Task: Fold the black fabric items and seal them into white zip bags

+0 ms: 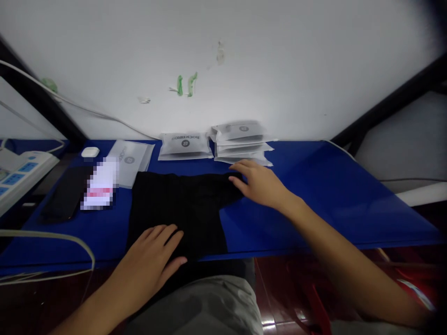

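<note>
A black garment (178,195) lies spread on the blue table, its lower part hanging at the front edge and a narrower part reaching out to the right. My left hand (150,253) rests palm down on the lower left of the cloth, fingers stretched out and thumb apart. At the garment's upper right end, my right hand (260,184) touches the fabric with thumb and fingers apart. Just behind that hand is a stack of frosted plastic packets (240,139) with printed lettering. The fabric beneath both palms is hidden.
Further packets lie at the back, one flat packet (185,146) and another (131,160) to its left. A dark phone (66,193), a blurred-out bright item (101,184), a white earbud case (90,152) and a power strip (24,174) are at left. Cables run along there. A white wall (279,70) stands behind.
</note>
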A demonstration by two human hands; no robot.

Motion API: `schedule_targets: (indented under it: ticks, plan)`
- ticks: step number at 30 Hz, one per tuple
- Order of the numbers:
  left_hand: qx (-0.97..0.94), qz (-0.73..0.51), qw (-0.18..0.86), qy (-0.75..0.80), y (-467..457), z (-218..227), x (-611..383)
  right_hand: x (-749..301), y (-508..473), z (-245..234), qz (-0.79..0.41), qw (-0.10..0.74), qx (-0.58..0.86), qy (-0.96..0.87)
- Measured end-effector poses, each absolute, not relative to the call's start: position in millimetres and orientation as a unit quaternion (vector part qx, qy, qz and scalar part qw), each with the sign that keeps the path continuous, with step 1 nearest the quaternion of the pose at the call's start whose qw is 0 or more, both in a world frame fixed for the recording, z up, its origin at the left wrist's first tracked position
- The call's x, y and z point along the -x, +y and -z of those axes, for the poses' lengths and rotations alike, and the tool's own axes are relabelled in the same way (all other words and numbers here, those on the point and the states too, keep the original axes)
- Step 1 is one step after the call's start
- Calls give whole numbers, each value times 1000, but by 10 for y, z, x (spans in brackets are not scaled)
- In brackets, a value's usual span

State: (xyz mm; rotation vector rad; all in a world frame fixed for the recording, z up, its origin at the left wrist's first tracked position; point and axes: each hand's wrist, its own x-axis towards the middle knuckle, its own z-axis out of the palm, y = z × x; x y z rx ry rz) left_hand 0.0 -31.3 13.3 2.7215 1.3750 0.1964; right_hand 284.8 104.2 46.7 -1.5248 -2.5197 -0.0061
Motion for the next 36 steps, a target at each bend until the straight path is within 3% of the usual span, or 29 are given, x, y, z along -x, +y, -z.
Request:
schedule_targets:
  ticks: [6, 11, 16, 22, 27, 31, 36]
  plan:
    - [-874, -64, 95, 472, -181, -167, -4, -2927, 766, -518, -81, -1, 461, -884]
    - [-822, -115, 65, 554, 110, -65, -27, -2819, 653, -348, -14, 89, 486, -869]
    - [-788, -17, 83, 610, 218, 122, -62, -2841, 587, 18, -90, 36, 456, -885]
    - [-774, -12, 90, 626, 526, 172, -146, -2961, 891, 148, -111, 57, 472, -873]
    - [-797, -51, 95, 594, 653, 131, -115, -2960, 1052, 62, -86, 68, 493, -863]
    - [-838, -75, 79, 535, 319, 50, 35, -2786, 712, -93, -35, 142, 465, -873]
    - [-871, -75, 59, 482, -153, 73, 263, -2572, 271, -86, -87, 111, 357, -923]
